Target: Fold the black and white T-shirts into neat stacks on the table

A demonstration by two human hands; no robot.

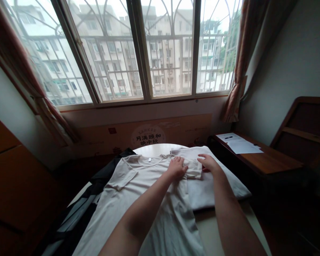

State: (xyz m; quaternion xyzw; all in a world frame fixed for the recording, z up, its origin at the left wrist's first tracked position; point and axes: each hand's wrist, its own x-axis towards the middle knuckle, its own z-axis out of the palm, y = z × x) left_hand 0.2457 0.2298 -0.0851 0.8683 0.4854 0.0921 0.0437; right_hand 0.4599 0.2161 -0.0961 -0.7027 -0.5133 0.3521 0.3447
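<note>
A white short-sleeved T-shirt [146,185] lies spread on the table, its neckline towards the window and a small label inside the collar. My left hand [177,167] rests on the shirt near the shoulder on the right, palm down with fingers extended. Beside the hem of the right-side sleeve is my right hand [209,163], fingers apart and slightly curved; part of it is hidden, and I see nothing held in it. Under that sleeve lies a folded white garment [224,185]. The other sleeve is folded inward over the shirt's front.
Dark clothing [92,188] hangs over the left side of the round white table [160,147]. To the right stands a wooden side table [277,160] with papers [242,145] and a dark pen-like object. A barred window and a printed board are behind.
</note>
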